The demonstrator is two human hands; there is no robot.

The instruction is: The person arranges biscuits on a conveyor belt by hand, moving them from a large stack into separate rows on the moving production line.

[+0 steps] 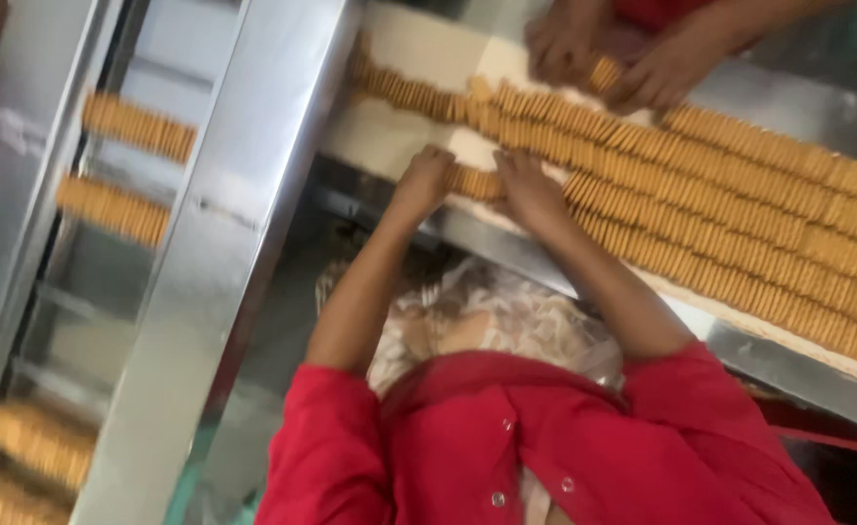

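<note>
red sleeves fill the near edge, and both bare arms reach up to the white belt. left hand and right hand press a short stack of biscuits between them, fingers together against its ends, at the belt's near edge. beyond, long biscuit rows run across the belt, and another person's hands grip biscuits at the far side.

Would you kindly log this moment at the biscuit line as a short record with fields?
Setting: steel-framed conveyor belt carrying long rows of biscuits
Left hand: pressed against one end of a short biscuit stack
Right hand: pressed against the other end
Grip: stack squeezed between both hands
Clothing: red sleeves
Nearby: a co-worker's hands on biscuits at the far side of the belt
Left side: steel channel with more biscuit stacks
</note>
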